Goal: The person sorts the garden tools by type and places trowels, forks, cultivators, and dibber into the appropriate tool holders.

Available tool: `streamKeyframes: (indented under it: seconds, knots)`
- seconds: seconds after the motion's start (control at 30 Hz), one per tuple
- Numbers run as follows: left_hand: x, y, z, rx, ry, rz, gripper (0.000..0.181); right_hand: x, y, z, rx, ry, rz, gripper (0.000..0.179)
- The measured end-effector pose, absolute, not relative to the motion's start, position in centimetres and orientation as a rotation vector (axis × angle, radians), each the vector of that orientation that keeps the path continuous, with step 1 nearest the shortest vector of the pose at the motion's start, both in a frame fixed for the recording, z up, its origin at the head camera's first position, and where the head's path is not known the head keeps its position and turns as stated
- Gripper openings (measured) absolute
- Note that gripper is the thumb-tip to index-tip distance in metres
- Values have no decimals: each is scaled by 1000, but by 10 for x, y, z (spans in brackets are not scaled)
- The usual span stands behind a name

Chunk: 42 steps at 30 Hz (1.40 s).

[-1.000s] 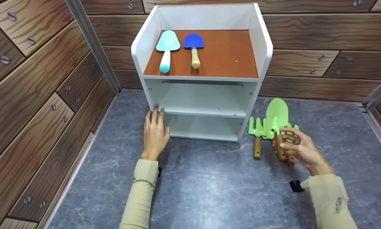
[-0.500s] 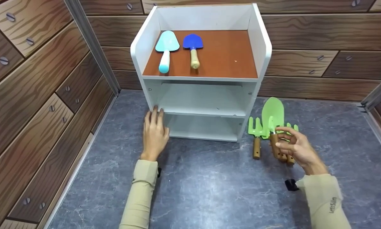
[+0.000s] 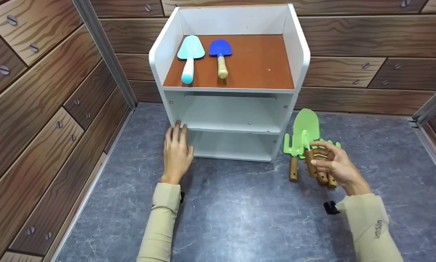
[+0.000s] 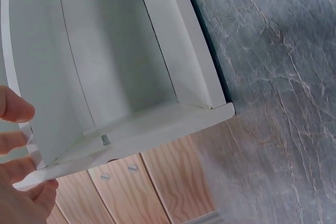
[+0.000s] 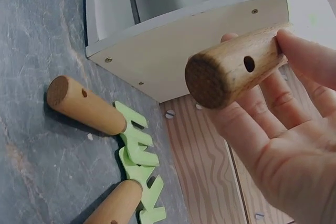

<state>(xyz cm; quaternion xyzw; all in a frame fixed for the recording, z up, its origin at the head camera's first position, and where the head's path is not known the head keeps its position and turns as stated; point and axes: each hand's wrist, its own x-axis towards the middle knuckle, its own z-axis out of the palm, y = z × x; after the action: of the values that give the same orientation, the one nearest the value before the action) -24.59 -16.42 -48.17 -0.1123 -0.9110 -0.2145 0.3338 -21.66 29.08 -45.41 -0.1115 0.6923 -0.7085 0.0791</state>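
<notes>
My right hand pinches the brown wooden handle of a green trowel, its blade pointing away from me. The handle's butt faces the right wrist view, raised above the floor. Below lie green-headed hand tools: a garden fork on the left, and others partly hidden under the trowel and hand. My left hand rests against the left front edge of a white shelf unit, its fingers extended; the left wrist view shows fingertips at the side panel's edge.
On the brown top shelf lie a turquoise-and-white trowel and a blue trowel with a pale handle. Wood-patterned walls stand behind and to the left. The floor is grey marbled.
My right hand has carried the green trowel leftward and slightly away from me, so its blade now overlaps the left fork. My left hand stays at the shelf edge.
</notes>
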Motion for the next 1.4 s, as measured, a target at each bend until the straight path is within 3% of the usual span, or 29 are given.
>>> streamKeyframes:
  seconds: [0.57, 1.0, 1.4]
  knots:
    - [-244, -165, -481, -283, -2381, -550, 63, -223, 279, -442, -292, 2086, -2059, 45]
    - [-245, -165, -482, -289, -2381, -547, 62, -226, 272, -440, -491, 2113, -2032, 42]
    - [-245, -165, -482, -297, -2371, -523, 61, -226, 258, -431, -461, 2127, -1987, 43]
